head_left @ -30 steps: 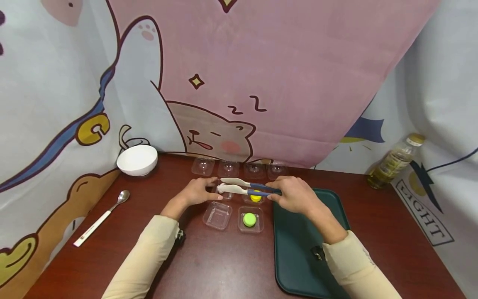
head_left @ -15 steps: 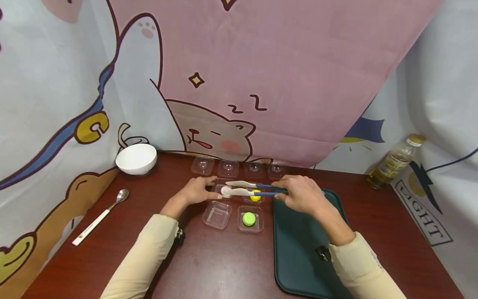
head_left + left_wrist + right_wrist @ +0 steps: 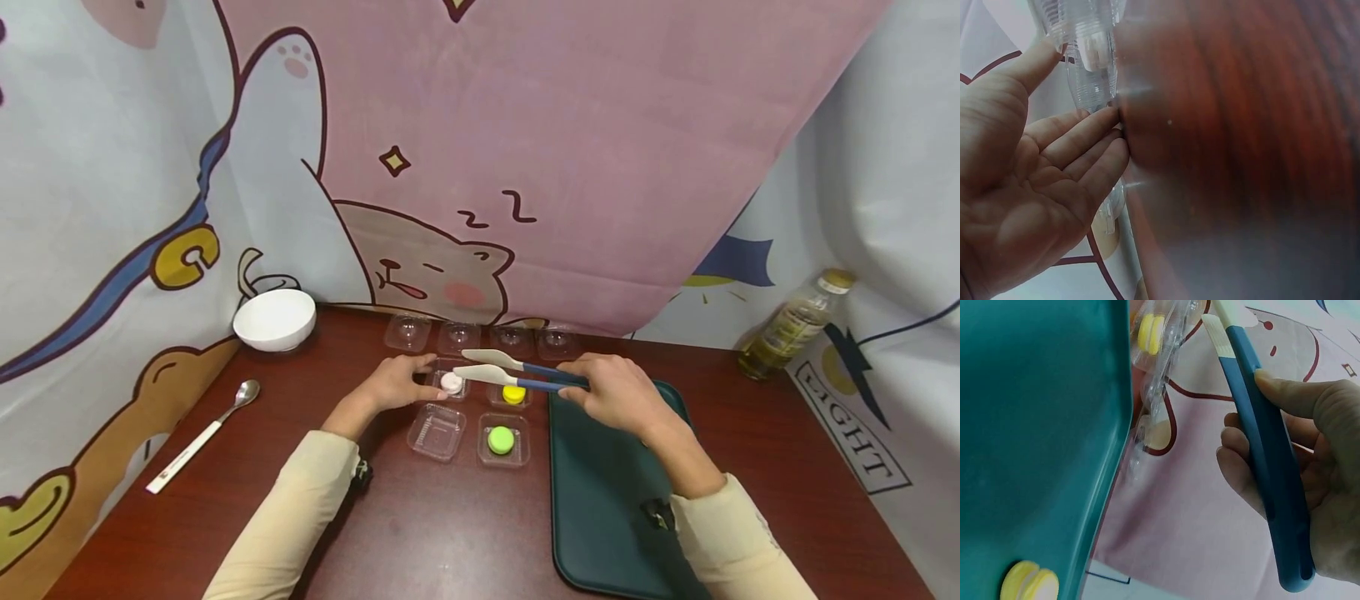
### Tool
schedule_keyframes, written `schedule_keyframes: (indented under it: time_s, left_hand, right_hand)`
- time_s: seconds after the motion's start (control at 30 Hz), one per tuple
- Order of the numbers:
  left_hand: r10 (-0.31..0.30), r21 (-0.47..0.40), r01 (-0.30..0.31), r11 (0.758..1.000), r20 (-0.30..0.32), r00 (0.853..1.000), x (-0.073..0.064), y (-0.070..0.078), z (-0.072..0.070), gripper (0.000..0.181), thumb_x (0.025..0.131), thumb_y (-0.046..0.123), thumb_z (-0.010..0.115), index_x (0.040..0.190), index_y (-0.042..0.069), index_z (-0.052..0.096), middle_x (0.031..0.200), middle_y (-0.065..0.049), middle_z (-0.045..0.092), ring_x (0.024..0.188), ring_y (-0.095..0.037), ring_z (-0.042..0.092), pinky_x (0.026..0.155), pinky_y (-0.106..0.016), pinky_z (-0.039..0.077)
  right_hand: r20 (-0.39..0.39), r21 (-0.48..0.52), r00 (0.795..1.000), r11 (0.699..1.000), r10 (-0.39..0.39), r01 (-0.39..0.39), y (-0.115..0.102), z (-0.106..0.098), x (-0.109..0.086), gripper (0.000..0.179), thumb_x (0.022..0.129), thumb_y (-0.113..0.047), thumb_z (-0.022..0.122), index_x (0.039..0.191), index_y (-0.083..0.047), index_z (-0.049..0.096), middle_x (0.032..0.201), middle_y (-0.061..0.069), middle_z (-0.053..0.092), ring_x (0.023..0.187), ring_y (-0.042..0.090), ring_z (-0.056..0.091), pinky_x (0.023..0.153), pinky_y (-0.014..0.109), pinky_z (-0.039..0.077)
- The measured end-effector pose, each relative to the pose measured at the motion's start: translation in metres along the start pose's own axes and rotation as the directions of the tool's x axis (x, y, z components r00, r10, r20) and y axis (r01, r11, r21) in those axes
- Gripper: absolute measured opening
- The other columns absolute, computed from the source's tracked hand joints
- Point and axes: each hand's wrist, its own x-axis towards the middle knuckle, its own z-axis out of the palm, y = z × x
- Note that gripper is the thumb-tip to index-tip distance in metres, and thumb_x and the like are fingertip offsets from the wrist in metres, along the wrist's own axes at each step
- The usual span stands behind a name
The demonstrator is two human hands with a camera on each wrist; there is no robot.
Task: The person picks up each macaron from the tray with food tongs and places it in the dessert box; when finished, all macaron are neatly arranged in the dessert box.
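Observation:
My right hand grips a pair of tongs with blue handles and pale tips. The tips stand apart with nothing between them, right of and above a white macaron. That macaron sits in a clear plastic box. At the box's left side is my left hand, its thumb and fingers spread and fairly straight, touching the plastic in the left wrist view. A yellow macaron and a green macaron lie in two other boxes. Another yellow macaron rests on the green tray.
A bare clear box stands nearest the left forearm. Several clear lids line the back. A white bowl and a spoon are at the left. An oil bottle stands at the far right.
The tongs let go of the white macaron, now resting in its box. My right hand with the tongs has drawn back to the right. The left hand has stayed in place.

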Motion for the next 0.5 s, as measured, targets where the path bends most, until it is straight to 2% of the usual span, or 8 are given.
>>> schedule_keyframes:
  time_s: [0.13, 0.37, 0.5]
  left_hand:
    - [0.012, 0.008, -0.012, 1.000, 0.000, 1.000, 0.001, 0.001, 0.001, 0.085, 0.086, 0.045, 0.079, 0.154, 0.009, 0.043, 0.138, -0.010, 0.065, 0.145, -0.034, 0.043, 0.120, -0.050, 0.035]
    - [0.028, 0.023, -0.027, 0.999, -0.013, 1.000, -0.001, 0.000, 0.001, 0.085, 0.086, 0.047, 0.078, 0.153, 0.008, 0.044, 0.138, -0.011, 0.066, 0.142, -0.034, 0.047, 0.119, -0.050, 0.037]
    - [0.028, 0.032, -0.027, 0.999, -0.023, 0.999, -0.002, -0.001, 0.002, 0.085, 0.086, 0.047, 0.078, 0.153, 0.009, 0.045, 0.137, -0.011, 0.067, 0.142, -0.035, 0.048, 0.119, -0.050, 0.037]
  right_hand:
    - [-0.008, 0.031, 0.999, 0.999, 0.040, -0.039, 0.009, -0.003, -0.011, 0.037, 0.090, -0.027, 0.077, 0.124, -0.013, 0.074, 0.109, 0.007, 0.076, 0.073, 0.009, 0.059, 0.059, 0.026, 0.043]
    - [-0.030, 0.064, 0.997, 0.995, 0.076, -0.074, 0.032, -0.012, -0.030, 0.034, 0.089, -0.024, 0.078, 0.122, -0.014, 0.075, 0.102, 0.003, 0.076, 0.059, 0.006, 0.047, 0.052, 0.024, 0.037]
    - [-0.037, 0.057, 0.996, 0.995, 0.086, -0.084, 0.042, -0.021, -0.040, 0.035, 0.090, -0.023, 0.077, 0.123, -0.013, 0.074, 0.105, 0.005, 0.076, 0.051, 0.004, 0.040, 0.049, 0.024, 0.034]
